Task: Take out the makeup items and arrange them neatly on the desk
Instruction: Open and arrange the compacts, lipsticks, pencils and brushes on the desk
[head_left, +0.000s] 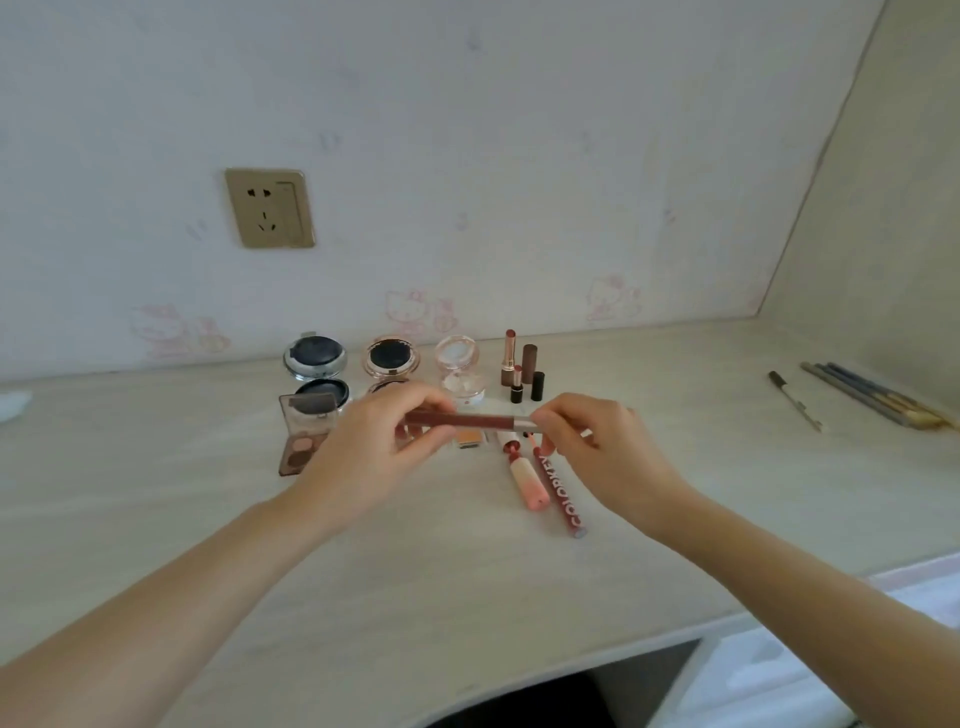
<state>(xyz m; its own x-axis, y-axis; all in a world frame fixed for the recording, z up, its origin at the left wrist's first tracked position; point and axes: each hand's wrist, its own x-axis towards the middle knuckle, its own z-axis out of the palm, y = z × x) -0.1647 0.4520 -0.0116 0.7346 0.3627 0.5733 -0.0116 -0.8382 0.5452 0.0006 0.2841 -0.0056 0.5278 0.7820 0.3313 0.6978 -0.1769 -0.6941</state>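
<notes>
Holding one lip pencil (467, 420): two hands (371, 452).

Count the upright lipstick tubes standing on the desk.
4, clustered right of the clear compact: an open lipstick at the back, a brown tube beside it, a short open one in front, and a black tube. The hands may hide others.

Soft, even daylight; shadows faint under both forearms. No glare. Wide-angle lens bows the desk (156, 519) edge and wall corner. Overall slightly soft, compression smearing fine detail.
</notes>
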